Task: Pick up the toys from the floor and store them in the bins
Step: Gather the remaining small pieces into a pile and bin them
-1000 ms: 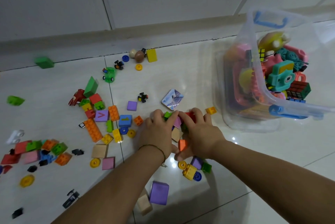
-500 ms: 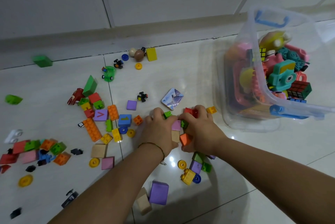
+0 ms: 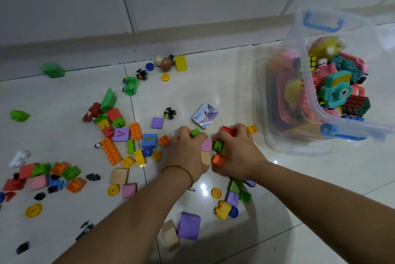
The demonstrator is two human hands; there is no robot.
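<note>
Left hand and right hand are curled around a clump of blocks. Probably light, hard, slick stuff, so squeeze from both sides.

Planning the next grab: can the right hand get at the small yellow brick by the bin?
Likely yes: the yellow brick lies just beside the right hand, nothing between them. But that hand grips a red brick and an orange brick.

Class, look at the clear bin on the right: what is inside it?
Inside the clear bin: a teal toy camera, a dark puzzle cube, a yellow toy and pink plastic pieces, piled together. Anything beneath that pile is covered.
</note>
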